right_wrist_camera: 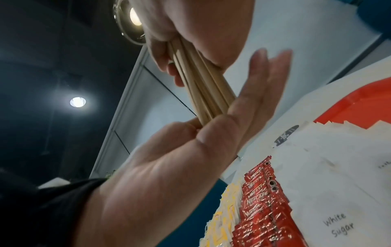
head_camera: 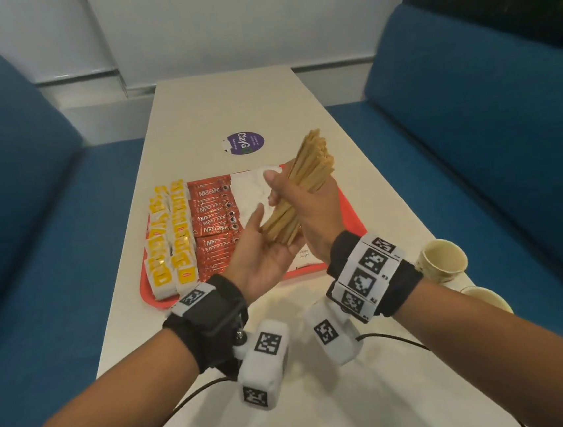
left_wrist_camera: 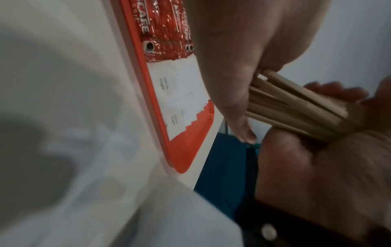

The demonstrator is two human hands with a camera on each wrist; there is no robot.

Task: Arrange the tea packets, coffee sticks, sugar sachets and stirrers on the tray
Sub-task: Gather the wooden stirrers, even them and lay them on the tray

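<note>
Wooden stirrers (head_camera: 299, 184) in right hand (head_camera: 310, 207), head-only: cups (head_camera: 444, 259)

The red coffee sticks (head_camera: 214, 219) say "NESCAFE CLASSIC". The white sugar sachets (right_wrist_camera: 330, 200) say "White Sugar". A round purple sticker (head_camera: 245, 142) on the table (head_camera: 195, 118) says "ClayG". Its small words are too tiny to read.

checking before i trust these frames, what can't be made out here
- Right part of the tray, head view: covered by the right hand and the stirrers, so free space there is unclear.
- Sugar sachets, head view: partly behind both hands; count unreadable.
- Left hand, left wrist view: motion-blurred.
- Second paper cup, head view: behind the right forearm.
</note>
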